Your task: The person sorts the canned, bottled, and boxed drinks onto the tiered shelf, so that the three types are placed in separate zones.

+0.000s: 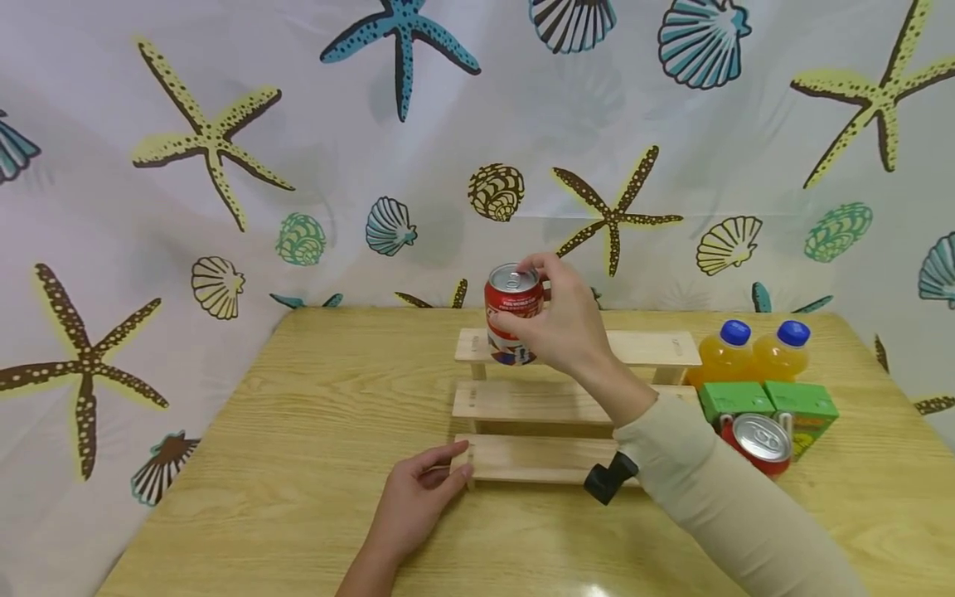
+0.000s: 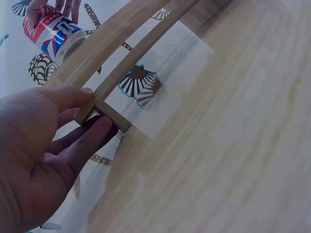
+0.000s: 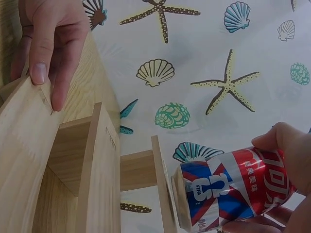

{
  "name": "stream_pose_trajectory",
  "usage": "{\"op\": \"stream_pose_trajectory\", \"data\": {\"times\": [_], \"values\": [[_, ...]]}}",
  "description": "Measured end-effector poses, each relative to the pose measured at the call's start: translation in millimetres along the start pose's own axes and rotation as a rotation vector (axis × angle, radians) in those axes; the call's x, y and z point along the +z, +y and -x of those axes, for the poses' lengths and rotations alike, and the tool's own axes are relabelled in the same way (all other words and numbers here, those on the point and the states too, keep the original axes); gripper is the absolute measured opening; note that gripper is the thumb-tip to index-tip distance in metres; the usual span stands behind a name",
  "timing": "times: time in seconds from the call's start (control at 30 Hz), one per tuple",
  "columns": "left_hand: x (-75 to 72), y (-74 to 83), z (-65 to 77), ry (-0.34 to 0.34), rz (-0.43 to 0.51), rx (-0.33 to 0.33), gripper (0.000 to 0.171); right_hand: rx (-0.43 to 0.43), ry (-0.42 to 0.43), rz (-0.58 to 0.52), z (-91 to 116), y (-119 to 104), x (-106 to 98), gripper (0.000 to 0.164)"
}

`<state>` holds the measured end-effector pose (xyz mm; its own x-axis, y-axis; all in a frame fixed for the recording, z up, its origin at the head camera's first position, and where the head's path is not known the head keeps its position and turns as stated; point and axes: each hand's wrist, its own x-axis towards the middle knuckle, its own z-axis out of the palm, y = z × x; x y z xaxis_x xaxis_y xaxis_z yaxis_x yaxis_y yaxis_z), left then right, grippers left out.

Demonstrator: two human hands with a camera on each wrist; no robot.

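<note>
Red can (image 1: 513, 319) gripped, the right hand (image 1: 570, 322) is well clear of the left hand (image 1: 413, 502) pinching the rack's (image 1: 530, 401) left edge.

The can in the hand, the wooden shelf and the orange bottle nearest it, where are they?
Can (image 3: 233, 187), right wrist view, on its printed side.
Wooden shelf (image 1: 531, 401), head view, on its middle step.
Orange bottle (image 1: 725, 360), head view, on its body.

The right hand's grip (image 1: 570, 327) holds a red can (image 1: 515, 300) near a wooden rack's top tier (image 1: 637, 347). The left hand (image 1: 412, 499) holds the bottom tier's left end (image 1: 485, 458); orange bottles (image 1: 725, 358) stand at right.
</note>
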<state>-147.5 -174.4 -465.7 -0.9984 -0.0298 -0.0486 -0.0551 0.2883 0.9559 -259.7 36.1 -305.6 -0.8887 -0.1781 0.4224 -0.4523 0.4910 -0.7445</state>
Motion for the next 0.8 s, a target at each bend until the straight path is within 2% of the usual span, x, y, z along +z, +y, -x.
{"op": "stream_pose_trajectory", "data": {"times": [0.47, 0.8], "values": [[0.2, -1.3, 3.4, -0.008, 0.025, 0.007, 0.035, 0.016, 0.024, 0.054, -3.7, -1.8, 10.5, 0.053], [-2.3, -3.1, 3.4, -0.014, 0.007, 0.015, 0.036, 0.018, 0.055, 0.065, -1.6, -2.7, 15.1, 0.060]]}}
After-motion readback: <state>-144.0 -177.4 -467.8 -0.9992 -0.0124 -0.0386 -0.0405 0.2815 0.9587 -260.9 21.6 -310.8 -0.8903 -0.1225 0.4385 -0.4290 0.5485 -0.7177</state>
